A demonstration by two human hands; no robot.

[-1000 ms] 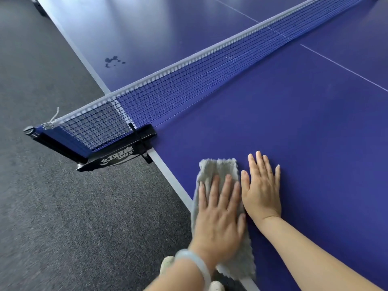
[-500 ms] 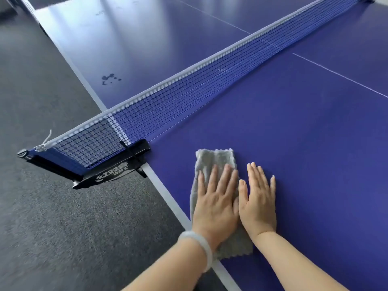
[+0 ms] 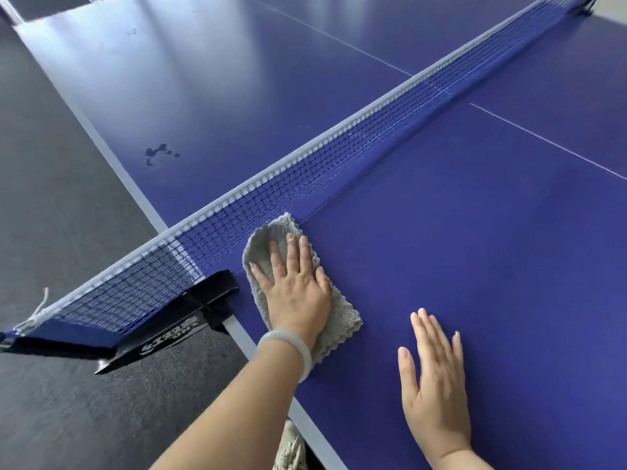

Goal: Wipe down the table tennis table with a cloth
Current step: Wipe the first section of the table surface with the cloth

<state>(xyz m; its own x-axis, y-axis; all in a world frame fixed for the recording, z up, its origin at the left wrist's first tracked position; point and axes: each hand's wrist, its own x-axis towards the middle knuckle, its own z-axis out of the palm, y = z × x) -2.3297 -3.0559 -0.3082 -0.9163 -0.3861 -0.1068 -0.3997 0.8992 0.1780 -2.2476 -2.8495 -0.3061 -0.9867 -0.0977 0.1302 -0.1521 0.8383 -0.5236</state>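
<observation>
A grey fluffy cloth [image 3: 339, 317] lies flat on the blue table tennis table [image 3: 475, 232], its far corner touching the base of the net [image 3: 339, 154]. My left hand [image 3: 295, 286], with a pale bangle on the wrist, presses flat on the cloth with straight fingers. My right hand [image 3: 434, 378] rests flat on the bare table surface to the right of the cloth, apart from it, fingers straight.
The black net clamp [image 3: 169, 327] juts off the table's left edge beside the cloth. A dark wet stain [image 3: 159, 154] marks the far half beyond the net. Dark carpet [image 3: 68, 232] lies left of the table. White lines cross the surface.
My left hand has pushed the cloth forward up to the net. My right hand has come off the cloth's side and now lies apart, nearer to me.
</observation>
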